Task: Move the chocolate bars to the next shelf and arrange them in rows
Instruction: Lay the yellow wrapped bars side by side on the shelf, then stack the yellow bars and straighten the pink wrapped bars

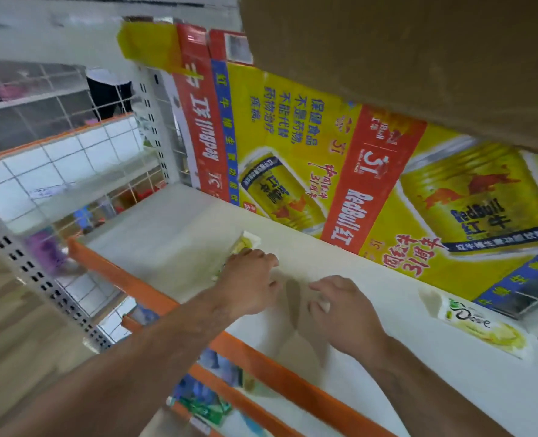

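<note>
A white chocolate bar with yellow-green print [245,243] lies on the white shelf [173,234], blurred by motion. My left hand [248,280] covers its near end, fingers pressed down on the wrapper. My right hand [344,310] hovers low over the shelf just to the right, fingers curled and apart, with nothing clearly in it. A second white and yellow-green Dove chocolate bar [482,331] lies flat on the same shelf further right, apart from both hands.
Yellow and red Red Bull cartons [324,171] stand along the back of the shelf. A brown cardboard box [403,58] hangs overhead. The orange shelf lip [261,361] runs along the front; lower shelves [204,395] hold packets. A perforated upright [34,272] stands left.
</note>
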